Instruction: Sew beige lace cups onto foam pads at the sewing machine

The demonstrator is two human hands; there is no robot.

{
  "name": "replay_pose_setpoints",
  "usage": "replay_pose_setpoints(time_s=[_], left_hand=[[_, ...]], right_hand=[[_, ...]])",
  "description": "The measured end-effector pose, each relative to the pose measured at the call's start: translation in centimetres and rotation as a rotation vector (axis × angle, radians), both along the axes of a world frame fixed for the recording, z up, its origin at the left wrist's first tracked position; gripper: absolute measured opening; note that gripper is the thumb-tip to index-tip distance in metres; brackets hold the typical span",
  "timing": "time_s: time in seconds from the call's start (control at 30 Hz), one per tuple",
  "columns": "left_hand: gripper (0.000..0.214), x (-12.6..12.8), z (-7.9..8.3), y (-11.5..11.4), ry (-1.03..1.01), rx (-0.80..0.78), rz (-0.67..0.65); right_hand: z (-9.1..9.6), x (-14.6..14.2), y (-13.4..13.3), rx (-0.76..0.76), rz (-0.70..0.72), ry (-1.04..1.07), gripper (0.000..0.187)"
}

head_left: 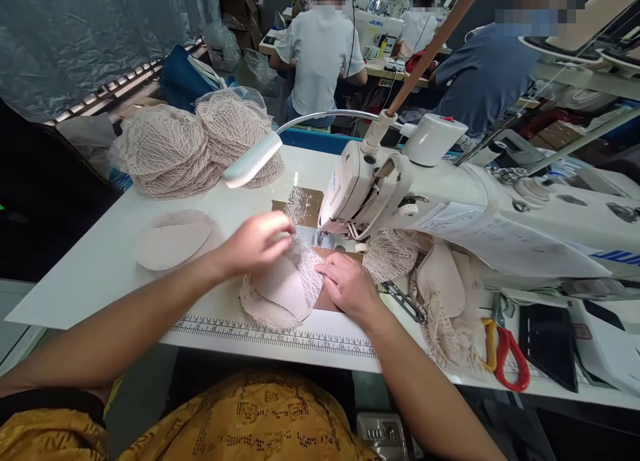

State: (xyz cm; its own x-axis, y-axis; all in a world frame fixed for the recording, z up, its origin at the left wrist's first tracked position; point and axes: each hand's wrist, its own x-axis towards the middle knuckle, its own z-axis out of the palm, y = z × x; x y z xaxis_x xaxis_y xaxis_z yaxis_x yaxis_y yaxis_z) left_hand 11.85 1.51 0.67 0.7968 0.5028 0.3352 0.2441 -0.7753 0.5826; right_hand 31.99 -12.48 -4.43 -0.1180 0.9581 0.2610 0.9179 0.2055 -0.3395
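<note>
I have both hands at the middle of the worktop (100,268), close to its near edge, just in front of the needle end of the white sewing machine (400,194). The left hand (257,242) has its fingers pinched shut on the far edge of the lace cup (280,291), right by the presser foot. The right hand (347,284) lies flat on the cup's right side, fingers stretched out and pressing down, gripping nothing. The lace cup itself rests between the two hands, pale smooth lining up, its lace rim spread on the worktop and touching the printed ruler strip (275,334) that runs along the near edge.

To the left of the left hand, apart from it, an oval foam pad (173,242) lies flat. At the far left corner I see a stack of lace cups (190,148), and the gooseneck lamp (253,160) hangs between that stack and the machine head. Under the machine arm, right of the right hand, a heap of lace pieces (445,294) spills toward the near edge. Beyond it, by the right end, lie scissors (505,354) with red and yellow handles and a black device (547,344). Other people sit at machines behind the far edge
</note>
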Motion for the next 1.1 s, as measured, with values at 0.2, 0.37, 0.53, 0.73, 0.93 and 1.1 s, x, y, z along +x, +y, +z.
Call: replay_pose_setpoints(time_s=[0.2, 0.37, 0.53, 0.73, 0.93, 1.1], left_hand=[[0.027, 1.9, -2.2, -3.1, 0.359, 0.206, -0.285], [0.037, 2.5, -2.5, -2.7, 0.371, 0.247, -0.305], [0.048, 2.7, -2.5, -2.3, 0.466, 0.287, -0.206], [0.053, 3.0, -2.3, -1.1, 0.524, 0.311, -0.272], [0.052, 3.3, -2.5, 1.3, 0.486, 0.374, -0.409], [0.049, 2.9, -2.5, 1.8, 0.466, 0.394, -0.448]], right_hand=[[0.4, 0.3, -0.3, -0.014, -0.089, 0.020, 0.030], [0.6, 0.0, -0.1, -0.126, -0.136, -0.162, 0.047], [0.5, -0.2, 0.0, -0.152, -0.152, -0.212, 0.045], [0.5, -0.4, 0.2, -0.179, -0.194, -0.211, 0.044], [0.8, -0.9, 0.3, -0.192, -0.214, -0.208, 0.043], [0.9, -0.6, 0.2, -0.162, -0.187, -0.140, 0.042]])
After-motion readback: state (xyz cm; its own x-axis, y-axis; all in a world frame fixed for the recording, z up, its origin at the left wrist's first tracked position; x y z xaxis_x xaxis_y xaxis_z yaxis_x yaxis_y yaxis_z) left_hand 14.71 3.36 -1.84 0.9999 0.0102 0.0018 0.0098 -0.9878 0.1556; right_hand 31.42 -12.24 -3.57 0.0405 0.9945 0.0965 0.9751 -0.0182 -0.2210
